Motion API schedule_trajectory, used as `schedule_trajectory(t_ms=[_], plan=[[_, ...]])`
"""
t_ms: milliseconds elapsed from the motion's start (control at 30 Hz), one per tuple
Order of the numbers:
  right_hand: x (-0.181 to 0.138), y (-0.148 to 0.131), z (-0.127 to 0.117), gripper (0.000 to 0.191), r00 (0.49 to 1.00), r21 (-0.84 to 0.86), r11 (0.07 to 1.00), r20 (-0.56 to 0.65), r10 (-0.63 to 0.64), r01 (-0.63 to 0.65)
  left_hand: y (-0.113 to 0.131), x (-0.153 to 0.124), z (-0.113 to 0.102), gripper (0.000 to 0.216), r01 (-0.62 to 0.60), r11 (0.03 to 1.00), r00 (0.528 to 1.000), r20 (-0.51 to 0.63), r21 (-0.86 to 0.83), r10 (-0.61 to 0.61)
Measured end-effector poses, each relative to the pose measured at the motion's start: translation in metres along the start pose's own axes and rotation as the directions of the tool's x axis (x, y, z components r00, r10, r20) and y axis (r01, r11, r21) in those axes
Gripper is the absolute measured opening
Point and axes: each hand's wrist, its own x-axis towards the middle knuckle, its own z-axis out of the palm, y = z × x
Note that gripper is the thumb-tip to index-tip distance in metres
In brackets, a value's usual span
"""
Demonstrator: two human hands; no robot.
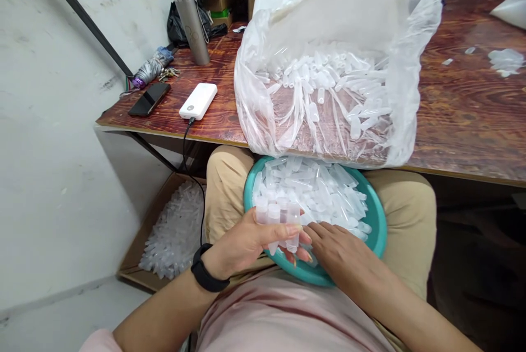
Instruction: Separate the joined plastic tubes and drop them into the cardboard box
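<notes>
While the teal bowl (376, 220) rests on the person's lap, just under the bench (460, 121) edge, loose plastic tubes (324, 190) lie heaped in it within easy reach. The left hand (250, 242) is curled closed around a row of capped tubes (277, 217), held upright side by side so they stay gathered. The right hand (339, 248) lies flat and loosely open on the pile, fingertips beside the held row, gripping nothing that shows. A clear bag (329, 56) of more tubes sags open on the bench above. A cardboard box (172, 231) on the floor holds others.
</notes>
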Motion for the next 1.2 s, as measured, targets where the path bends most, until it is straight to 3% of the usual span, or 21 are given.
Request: schedule_trajectory(t_ms=[100, 267, 500, 600, 700, 767, 867, 967, 1067, 1200], plan=[[0.000, 0.000, -0.003, 0.032, 1.000, 0.008, 1.000, -0.006, -0.004, 0.004, 0.000, -0.001, 0.003, 0.031, -0.020, 1.000, 1.000, 0.009, -0.015, 0.020], [-0.003, 0.003, -0.006, 0.038, 1.000, 0.046, 0.999, 0.000, -0.013, 0.012, 0.003, -0.003, 0.007, 0.062, -0.013, 0.997, 1.000, -0.026, -0.076, 0.011], [-0.003, 0.007, 0.002, 0.050, 1.000, 0.107, 0.994, 0.010, 0.026, -0.027, 0.000, 0.000, 0.009, 0.050, -0.140, 0.986, 0.977, -0.173, -0.092, 0.123], [-0.005, 0.007, 0.003, 0.050, 0.992, 0.215, 0.971, -0.055, 0.115, -0.101, -0.004, 0.003, 0.006, 0.051, -0.190, 0.976, 0.955, -0.252, -0.109, 0.158], [-0.006, 0.002, -0.004, 0.041, 0.925, 0.554, 0.814, -0.192, 0.329, -0.174, -0.008, 0.006, 0.006, 0.052, -0.251, 0.961, 0.921, -0.334, -0.120, 0.199], [-0.005, -0.005, -0.011, 0.038, 0.845, 0.731, 0.668, -0.264, 0.464, -0.138, -0.011, 0.008, 0.009, 0.052, -0.290, 0.948, 0.893, -0.392, -0.127, 0.221], [-0.003, -0.019, -0.019, 0.031, 0.742, 0.842, 0.538, -0.338, 0.580, -0.037, -0.016, 0.009, 0.016, 0.051, -0.322, 0.935, 0.869, -0.438, -0.149, 0.230], [0.000, -0.032, -0.020, 0.027, 0.678, 0.862, 0.506, -0.381, 0.628, 0.016, -0.020, 0.009, 0.024, 0.047, -0.340, 0.927, 0.873, -0.419, -0.156, 0.250], [0.001, -0.040, -0.019, 0.025, 0.629, 0.835, 0.549, -0.443, 0.639, 0.032, -0.023, 0.008, 0.029, 0.046, -0.369, 0.918, 0.871, -0.399, -0.145, 0.287], [0.002, -0.046, -0.020, 0.026, 0.585, 0.832, 0.554, -0.443, 0.679, -0.013, -0.025, 0.006, 0.028, 0.036, -0.445, 0.895, 0.841, -0.350, -0.018, 0.411]])
